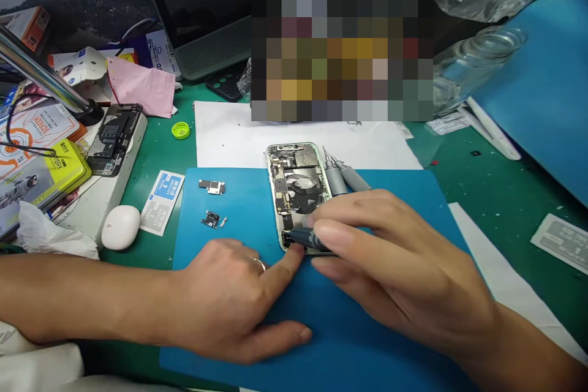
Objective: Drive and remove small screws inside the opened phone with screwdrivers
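An opened phone (296, 187) with its inner parts bare lies on a blue work mat (239, 208). My right hand (395, 257) pinches a dark screwdriver (305, 237) whose tip sits at the phone's lower end. My left hand (229, 300) rests on the mat, its forefinger stretched to the phone's bottom corner and a ring on one finger. Two small removed parts (212, 187) (212, 219) lie on the mat to the left. Two grey screwdrivers (342, 176) lie just right of the phone.
A second opened phone (113, 138) lies on a white block at left, near a white earbud case (120, 226), a yellow tin (68, 165) and a green cap (180, 130). White paper (229, 135), a monitor (206, 6) and a clear bottle (473, 61) stand behind.
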Action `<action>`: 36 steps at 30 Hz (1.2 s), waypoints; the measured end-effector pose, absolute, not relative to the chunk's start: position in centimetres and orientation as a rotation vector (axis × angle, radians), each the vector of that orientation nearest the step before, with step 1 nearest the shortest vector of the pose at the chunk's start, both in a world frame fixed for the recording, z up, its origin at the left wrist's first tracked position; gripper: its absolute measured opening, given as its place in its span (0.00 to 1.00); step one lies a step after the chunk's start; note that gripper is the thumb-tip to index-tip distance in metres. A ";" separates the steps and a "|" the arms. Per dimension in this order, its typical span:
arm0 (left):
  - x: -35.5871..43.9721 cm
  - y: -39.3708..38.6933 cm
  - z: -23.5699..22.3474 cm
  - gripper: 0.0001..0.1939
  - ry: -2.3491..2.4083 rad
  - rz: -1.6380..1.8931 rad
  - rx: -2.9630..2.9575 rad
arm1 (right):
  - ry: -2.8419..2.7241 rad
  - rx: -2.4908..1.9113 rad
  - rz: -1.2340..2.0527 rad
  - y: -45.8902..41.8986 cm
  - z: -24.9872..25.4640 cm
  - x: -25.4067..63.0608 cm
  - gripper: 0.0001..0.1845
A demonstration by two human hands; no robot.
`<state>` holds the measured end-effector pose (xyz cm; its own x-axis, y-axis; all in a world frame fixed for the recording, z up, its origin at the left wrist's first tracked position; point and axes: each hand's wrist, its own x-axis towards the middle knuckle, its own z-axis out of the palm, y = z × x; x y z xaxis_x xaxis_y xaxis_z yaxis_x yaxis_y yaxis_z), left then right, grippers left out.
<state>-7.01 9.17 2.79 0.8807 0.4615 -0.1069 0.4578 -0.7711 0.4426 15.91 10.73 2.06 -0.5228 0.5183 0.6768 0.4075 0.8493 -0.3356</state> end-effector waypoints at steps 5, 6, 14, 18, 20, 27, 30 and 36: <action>-7.1 9.0 2.9 0.31 0.671 -0.015 2.583 | -2.186 -0.680 0.222 10.7 2.5 15.5 0.18; -7.1 9.0 2.9 0.30 0.671 -0.026 2.560 | -2.185 -0.699 0.192 10.7 2.6 15.4 0.18; -7.0 9.3 3.0 0.30 0.720 -0.047 2.491 | -2.133 -0.679 0.124 11.0 2.5 14.8 0.15; -7.1 9.4 3.3 0.27 0.746 0.034 2.410 | -2.129 -0.707 0.055 11.0 2.5 14.8 0.15; -7.1 9.4 3.3 0.26 0.758 0.056 2.406 | -2.126 -0.688 0.070 11.0 2.6 14.8 0.15; -7.4 9.0 3.0 0.24 0.782 0.116 2.453 | -2.117 -0.700 0.070 10.9 2.5 14.7 0.14; -7.6 8.9 2.8 0.23 0.795 0.117 2.470 | -2.111 -0.657 0.113 10.8 2.5 14.5 0.16; -7.6 8.7 2.7 0.27 0.804 0.126 2.508 | -2.099 -0.703 0.075 10.9 2.5 14.4 0.17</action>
<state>-7.59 8.74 2.69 0.8212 0.5672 -0.0623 0.5209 -0.7006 0.4876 14.44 10.89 2.51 -0.4393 0.5086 0.7405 0.4545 0.8368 -0.3051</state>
